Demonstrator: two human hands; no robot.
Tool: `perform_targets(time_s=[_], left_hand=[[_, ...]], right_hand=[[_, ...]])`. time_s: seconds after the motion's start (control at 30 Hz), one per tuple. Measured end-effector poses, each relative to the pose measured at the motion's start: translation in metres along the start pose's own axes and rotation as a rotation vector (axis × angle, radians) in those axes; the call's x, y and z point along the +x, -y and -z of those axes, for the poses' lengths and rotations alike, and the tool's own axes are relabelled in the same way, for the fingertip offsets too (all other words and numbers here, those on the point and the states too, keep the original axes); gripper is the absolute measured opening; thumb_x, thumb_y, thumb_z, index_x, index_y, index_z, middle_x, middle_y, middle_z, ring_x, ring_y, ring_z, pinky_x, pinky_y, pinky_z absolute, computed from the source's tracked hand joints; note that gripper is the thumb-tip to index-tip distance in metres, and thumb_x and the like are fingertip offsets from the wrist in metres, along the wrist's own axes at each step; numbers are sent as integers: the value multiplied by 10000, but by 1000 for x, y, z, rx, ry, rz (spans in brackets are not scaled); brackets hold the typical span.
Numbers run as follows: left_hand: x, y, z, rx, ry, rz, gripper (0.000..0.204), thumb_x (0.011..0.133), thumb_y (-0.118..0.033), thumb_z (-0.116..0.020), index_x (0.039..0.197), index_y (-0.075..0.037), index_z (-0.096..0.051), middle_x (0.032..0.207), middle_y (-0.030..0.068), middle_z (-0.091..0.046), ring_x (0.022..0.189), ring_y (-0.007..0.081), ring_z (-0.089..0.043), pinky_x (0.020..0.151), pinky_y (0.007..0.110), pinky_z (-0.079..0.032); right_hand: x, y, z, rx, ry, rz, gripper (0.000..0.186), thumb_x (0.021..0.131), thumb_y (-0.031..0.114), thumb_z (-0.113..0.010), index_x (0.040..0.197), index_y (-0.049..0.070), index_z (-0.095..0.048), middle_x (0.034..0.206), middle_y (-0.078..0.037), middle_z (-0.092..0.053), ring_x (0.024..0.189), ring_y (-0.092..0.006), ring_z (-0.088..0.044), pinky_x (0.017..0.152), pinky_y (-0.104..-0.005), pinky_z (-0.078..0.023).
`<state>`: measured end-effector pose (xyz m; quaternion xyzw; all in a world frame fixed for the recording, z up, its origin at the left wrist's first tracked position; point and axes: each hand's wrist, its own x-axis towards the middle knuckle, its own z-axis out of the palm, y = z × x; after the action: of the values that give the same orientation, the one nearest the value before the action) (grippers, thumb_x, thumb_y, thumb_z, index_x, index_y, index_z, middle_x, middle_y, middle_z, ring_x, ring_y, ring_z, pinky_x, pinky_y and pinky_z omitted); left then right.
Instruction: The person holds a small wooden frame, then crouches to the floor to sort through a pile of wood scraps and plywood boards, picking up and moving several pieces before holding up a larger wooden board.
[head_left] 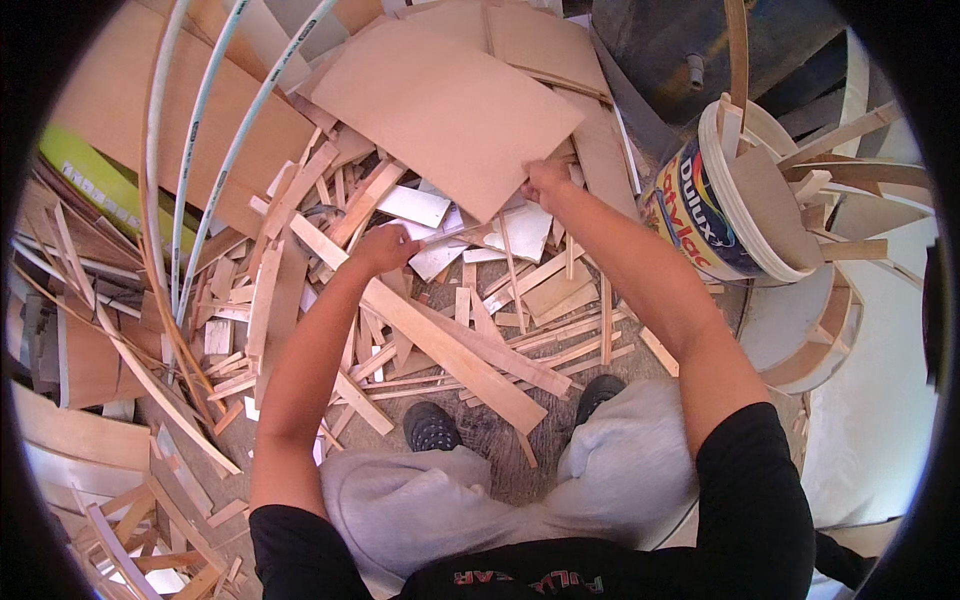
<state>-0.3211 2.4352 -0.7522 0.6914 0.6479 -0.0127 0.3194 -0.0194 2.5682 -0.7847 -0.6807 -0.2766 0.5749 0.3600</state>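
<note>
My right hand (547,183) grips the near right edge of a flat brown board (440,105), which is tilted over the scrap pile. To the left of it, my left hand (388,248) is closed, its fingers curled over the wood scraps. What lies in those fingers is too small to make out. White-faced offcuts (415,206) lie beneath and between my two hands. A long pale wooden slat (455,362) runs from beside my left hand toward my feet.
A large paint bucket (700,205) holding wood pieces stands at right. Curved thin pipes (205,130) rise at left, near a green panel (95,185). Sticks and offcuts (560,290) cover the floor before my shoes (432,428). More brown boards (550,50) lie at the back.
</note>
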Motion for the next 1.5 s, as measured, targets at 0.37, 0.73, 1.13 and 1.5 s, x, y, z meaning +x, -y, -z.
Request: perform_targets(time_s=[0.37,0.73,1.13,1.5], left_hand=[[10,-1,-42,200,-190,-97,947,757,-239,-873,1526,-118,-333,1669,209,-196,1537,415,-222,1219,500,-331],[34,-21,-46,393,-214,64,1041,750,-223,-850,1598,-245,-246,1690,155,-190,1556,358,-215,1111,677,-382],[10,-17,-47,545,-125,-233,944,650,-318,-894,1454,-93,-452,1461,131,-476,1446,298,-397,1179,613,-278],[-77,-17,-92,338,76,-453,998,685,-654,-807,1490,-167,-473,1470,174,-502,1404,374,-444,1184,603,-271]], right_hand=[[57,144,28,402,-114,404,293,1002,122,-645,1267,-2,-656,1191,-129,-714,974,-232,-712,805,-364,-594],[63,83,58,-518,-293,552,556,858,92,-698,1400,62,-578,1495,-175,-524,1226,-318,-610,982,-453,-510],[-69,-54,9,-1359,442,1290,698,903,437,-681,1496,136,-467,1535,-193,-440,1477,-391,-335,1227,-560,-247],[-118,-91,21,-1517,524,1185,811,925,490,-633,1592,137,-334,1556,-248,-391,1523,-514,-143,1236,-630,-100]])
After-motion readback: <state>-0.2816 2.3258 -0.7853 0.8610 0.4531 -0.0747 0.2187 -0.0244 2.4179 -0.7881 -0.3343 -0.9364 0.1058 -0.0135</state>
